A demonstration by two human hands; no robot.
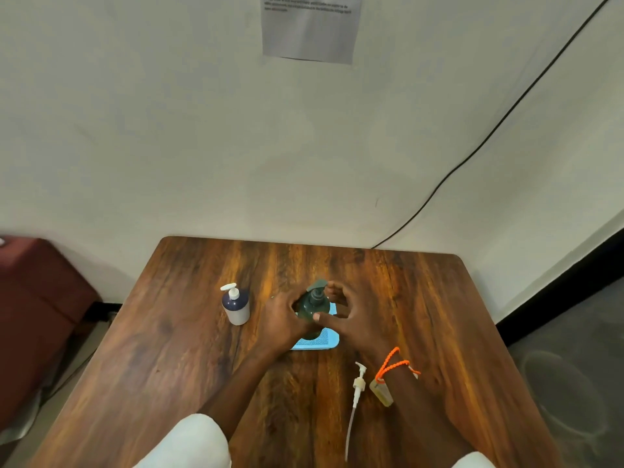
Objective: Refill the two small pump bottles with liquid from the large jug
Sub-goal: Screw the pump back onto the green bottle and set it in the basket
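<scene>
green pump bottle (314,307) gripped by both hands, on blue cloth (322,341)

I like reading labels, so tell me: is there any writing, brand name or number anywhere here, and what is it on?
Paper sheet on the wall: a few printed lines at its top, too small and blurred to read.
Dark green pump bottle, held by both hands: no writing shows.
White and navy pump bottle: no writing shows.
Small yellowish bottle: no writing shows.
</scene>
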